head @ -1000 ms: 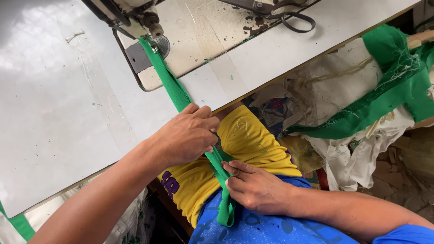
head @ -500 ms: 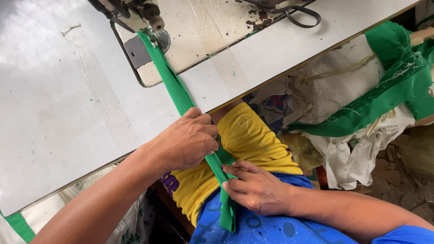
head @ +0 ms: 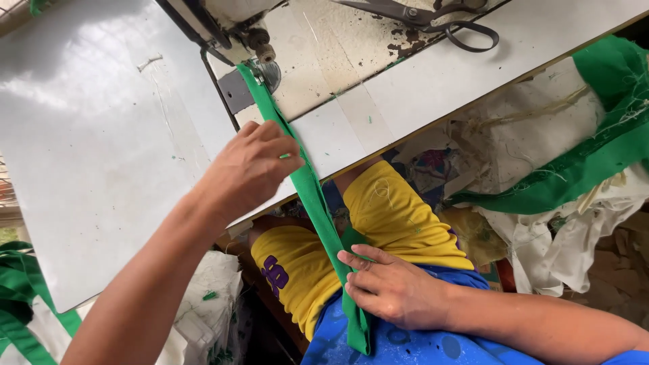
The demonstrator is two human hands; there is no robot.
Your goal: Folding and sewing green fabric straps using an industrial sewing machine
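Note:
A long folded green fabric strip [head: 312,196] runs from the sewing machine's presser foot [head: 260,66] across the white table and down onto my lap. My left hand [head: 247,169] pinches the strip on the table, a short way below the presser foot. My right hand [head: 392,287] presses the lower part of the strip flat against my lap, fingers spread along its edge. The strip's end hangs over my blue shirt [head: 405,348].
Black scissors [head: 433,17] lie on the worn machine bed at the top. A heap of green fabric [head: 595,155] and white cloth [head: 561,243] sits to the right of the white table [head: 101,149]. Yellow shorts [head: 399,216] cover my legs.
My left hand has slid up the strip from the table edge toward the presser foot. The right hand stays on the strip at my lap.

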